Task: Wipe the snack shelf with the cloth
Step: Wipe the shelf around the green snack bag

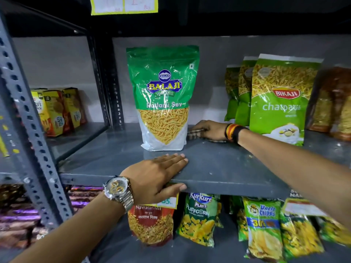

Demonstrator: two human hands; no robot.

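The grey metal snack shelf (218, 164) runs across the middle of the view. My right hand (209, 130) reaches deep onto it and presses a checked cloth (195, 134) flat against the shelf, just right of a tall green Balaji sev bag (163, 99). Most of the cloth is hidden under the hand. My left hand (157, 175), with a metal watch at the wrist, grips the shelf's front edge, fingers flat on top and thumb underneath.
Green Bikaji bags (281, 99) and brown packs (330, 103) stand at the right. Yellow biscuit boxes (58, 111) sit in the left bay behind a perforated upright (28, 118). Snack packets (199, 219) fill the shelf below.
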